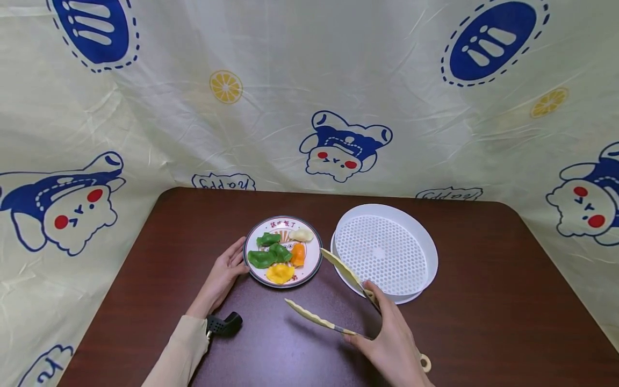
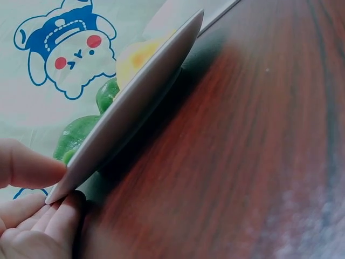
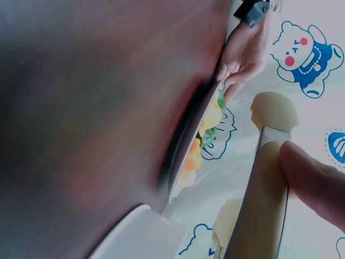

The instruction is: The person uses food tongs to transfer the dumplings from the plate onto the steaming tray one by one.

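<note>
Head view shows the left hand (image 1: 226, 272) at the left edge of the plate (image 1: 313, 263), fingers and thumb pinching its rim; in the left wrist view the thumb lies on top of the rim and the fingers (image 2: 38, 226) sit under it. The right hand (image 1: 393, 341) is below and to the right of the plate, curled round the handles of a pair of cream tongs (image 1: 321, 285). The two arms of the tongs are spread wide apart, and both tips point toward the plate without touching it or the food.

On the plate lie six dumplings: three green dumplings (image 1: 268, 251) on its left half, a pale dumpling (image 1: 302, 234) at its far right, an orange dumpling (image 1: 298, 254) near its middle and a yellow dumpling (image 1: 280, 273) at its near edge.

Just right of the plate, nearly touching it, sits a round white steamer tray (image 1: 430, 252) with a perforated floor. Plate and tray rest on a dark brown wooden table (image 1: 483, 322). Below and left of the plate, a black strap (image 1: 223, 324) shows at the left wrist. Behind the plate hangs a cream cloth (image 1: 309, 97) printed with blue cartoon bears and lemon slices.
</note>
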{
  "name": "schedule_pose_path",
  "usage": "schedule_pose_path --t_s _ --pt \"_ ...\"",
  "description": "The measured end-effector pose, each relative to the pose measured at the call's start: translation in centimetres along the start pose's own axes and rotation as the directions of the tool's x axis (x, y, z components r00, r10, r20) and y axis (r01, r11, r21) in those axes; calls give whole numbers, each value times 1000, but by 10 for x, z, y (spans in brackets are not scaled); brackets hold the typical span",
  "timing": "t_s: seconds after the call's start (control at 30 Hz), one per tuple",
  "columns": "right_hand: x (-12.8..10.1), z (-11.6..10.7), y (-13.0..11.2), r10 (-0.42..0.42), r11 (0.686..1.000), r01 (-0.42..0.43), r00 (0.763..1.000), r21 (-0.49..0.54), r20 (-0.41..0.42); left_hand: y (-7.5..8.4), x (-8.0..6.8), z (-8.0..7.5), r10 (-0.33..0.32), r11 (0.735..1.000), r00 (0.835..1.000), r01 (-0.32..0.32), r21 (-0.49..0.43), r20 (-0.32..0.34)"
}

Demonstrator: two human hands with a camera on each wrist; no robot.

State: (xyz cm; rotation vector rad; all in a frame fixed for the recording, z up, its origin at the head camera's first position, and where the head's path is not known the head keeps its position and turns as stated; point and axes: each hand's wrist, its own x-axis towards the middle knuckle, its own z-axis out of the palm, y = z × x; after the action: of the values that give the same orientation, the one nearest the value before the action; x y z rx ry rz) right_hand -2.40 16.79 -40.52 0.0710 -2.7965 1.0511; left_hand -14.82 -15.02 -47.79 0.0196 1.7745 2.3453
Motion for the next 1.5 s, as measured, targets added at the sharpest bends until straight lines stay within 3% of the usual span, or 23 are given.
schedule_pose_path --t_s 0.27,0.73,1.1,1.33,1.5 --pt "25 9 -2 -186 982 185 982 -33 -36 0 1 -1 0 1000 1000 0 -1 -3" --pt "56 22 -1 -356 931 356 934 -83 17 -1 1 -1 14 1000 1000 -14 -12 9" --pt "67 26 -3 -397 912 403 914 -81 81 -2 1 -2 15 1000 1000 -15 -9 11" --pt "73 26 -8 -335 933 351 927 -82 168 -2 1 -1 23 1000 1000 -23 -10 13" --pt "77 27 -10 -307 942 325 934 -78 182 -2 1 -1 19 1000 1000 -19 -10 7"
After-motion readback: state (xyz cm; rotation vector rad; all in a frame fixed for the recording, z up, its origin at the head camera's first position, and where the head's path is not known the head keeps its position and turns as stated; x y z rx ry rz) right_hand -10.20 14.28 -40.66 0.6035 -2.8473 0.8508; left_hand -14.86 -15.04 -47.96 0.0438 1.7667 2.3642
